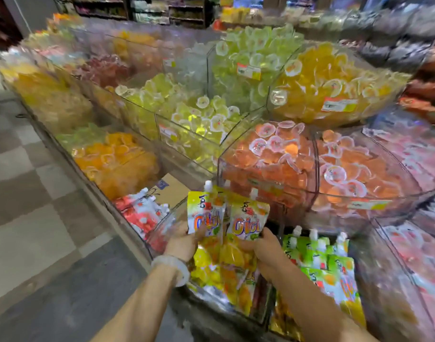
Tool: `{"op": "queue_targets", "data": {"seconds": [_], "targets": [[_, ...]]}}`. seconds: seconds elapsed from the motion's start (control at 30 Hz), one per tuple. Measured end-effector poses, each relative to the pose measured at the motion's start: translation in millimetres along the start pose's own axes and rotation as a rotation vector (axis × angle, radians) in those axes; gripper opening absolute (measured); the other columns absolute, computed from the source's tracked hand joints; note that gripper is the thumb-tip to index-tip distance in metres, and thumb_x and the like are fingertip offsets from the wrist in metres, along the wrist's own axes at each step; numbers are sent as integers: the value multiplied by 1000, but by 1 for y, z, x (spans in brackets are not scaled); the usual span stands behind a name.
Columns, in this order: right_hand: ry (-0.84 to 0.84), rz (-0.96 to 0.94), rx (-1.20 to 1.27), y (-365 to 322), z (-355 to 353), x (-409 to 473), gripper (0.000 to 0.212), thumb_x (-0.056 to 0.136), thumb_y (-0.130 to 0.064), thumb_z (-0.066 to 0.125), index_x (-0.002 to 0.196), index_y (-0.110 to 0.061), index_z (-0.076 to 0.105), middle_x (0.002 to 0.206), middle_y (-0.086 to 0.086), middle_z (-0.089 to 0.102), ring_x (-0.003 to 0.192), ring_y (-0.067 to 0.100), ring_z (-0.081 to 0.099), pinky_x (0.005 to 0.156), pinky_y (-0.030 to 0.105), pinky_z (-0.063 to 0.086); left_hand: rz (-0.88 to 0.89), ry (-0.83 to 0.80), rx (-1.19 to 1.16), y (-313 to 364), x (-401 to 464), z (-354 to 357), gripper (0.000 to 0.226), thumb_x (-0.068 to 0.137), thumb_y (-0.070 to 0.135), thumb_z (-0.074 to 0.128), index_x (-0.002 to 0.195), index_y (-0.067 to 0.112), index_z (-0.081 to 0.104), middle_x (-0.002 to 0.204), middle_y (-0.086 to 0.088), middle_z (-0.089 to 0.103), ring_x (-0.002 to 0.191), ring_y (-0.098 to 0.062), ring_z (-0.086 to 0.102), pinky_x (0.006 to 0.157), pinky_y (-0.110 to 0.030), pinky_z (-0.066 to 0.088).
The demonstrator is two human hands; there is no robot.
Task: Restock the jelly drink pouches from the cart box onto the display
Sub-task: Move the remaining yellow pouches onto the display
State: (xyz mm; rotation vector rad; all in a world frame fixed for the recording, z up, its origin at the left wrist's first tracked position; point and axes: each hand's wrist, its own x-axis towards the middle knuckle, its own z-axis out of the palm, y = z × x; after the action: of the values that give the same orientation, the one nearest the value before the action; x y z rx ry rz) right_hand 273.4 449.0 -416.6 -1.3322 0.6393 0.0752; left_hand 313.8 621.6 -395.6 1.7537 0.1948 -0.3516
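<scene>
Your left hand [184, 239] grips one yellow jelly pouch [204, 213], your right hand [259, 246] grips a second pouch [248, 219], both upright at lower centre. They're held over the clear bin [211, 296] of yellow pouches.

Single head-worn camera, aimed forward and down, close above the display bins [266, 154]; aisle floor [33, 218] at 9 o'clock.

A shop, sweets aisle.
Clear bins [266, 169] heaped with jelly cups [258, 146], price tags [248, 70] on the fronts, stocked shelves [147, 8] behind, tiled floor [38, 193].
</scene>
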Motion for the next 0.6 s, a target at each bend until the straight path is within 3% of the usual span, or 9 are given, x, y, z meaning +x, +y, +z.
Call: {"op": "queue_targets", "data": {"seconds": [0.03,0.1,0.17,0.23,0.3,0.37,0.43,0.5,0.6], "targets": [[37,12,7,1,0,6,41,80,12,64,112,-9,50,104,11,64,99,36,62,85,50,53,-12,-15,-5,0,5,4,12,84,21,68,85,14,58,78,-6,63,77,-18,60,74,-27,47],[101,21,10,1,2,19,47,79,8,67,119,-8,49,111,14,63,102,37,62,88,55,52,-27,-29,-24,-7,21,11,25,90,-2,58,71,14,50,59,-1,59,52,0,53,54,-11,41],[146,27,-3,0,7,30,51,79,7,67,123,-11,47,115,11,62,106,35,59,93,56,49,-30,-17,-64,-10,28,16,17,90,-4,56,90,12,59,84,-19,69,57,-1,53,51,-6,41],[161,34,-3,4,11,42,52,81,8,65,123,-14,45,116,8,59,109,32,56,96,50,47,-35,8,-97,-10,32,16,25,90,2,58,114,6,59,101,-21,66,63,-9,48,49,-10,41],[156,25,-7,8,17,46,48,82,9,62,121,-15,45,114,8,57,106,28,54,93,42,47,-41,46,-79,-12,44,15,20,90,11,60,110,9,57,78,-21,61,53,-15,38,47,-24,32],[149,11,-33,11,24,48,45,83,5,63,119,-15,46,112,7,57,102,25,52,89,38,45,-88,72,-79,-11,55,12,14,90,14,61,102,9,54,57,-11,40,48,-20,31,47,-29,25],[174,-7,-76,15,28,53,47,85,-2,64,125,-15,44,109,4,55,100,21,51,88,35,44,-84,70,-49,-11,62,11,19,90,15,61,105,6,55,59,-5,40,56,-33,44,52,-36,37],[194,-51,-116,16,31,56,43,86,-8,64,123,-20,43,109,1,54,101,18,51,88,32,44,-68,33,-59,-10,66,7,28,86,21,66,109,9,57,67,-15,53,63,-36,50,60,-45,43],[210,-75,-133,16,36,59,31,88,-3,59,113,-20,51,108,0,61,103,21,59,84,26,47,9,-74,-65,-11,73,0,11,89,11,63,98,15,59,92,-13,66,87,-27,61,72,-31,49]]}}
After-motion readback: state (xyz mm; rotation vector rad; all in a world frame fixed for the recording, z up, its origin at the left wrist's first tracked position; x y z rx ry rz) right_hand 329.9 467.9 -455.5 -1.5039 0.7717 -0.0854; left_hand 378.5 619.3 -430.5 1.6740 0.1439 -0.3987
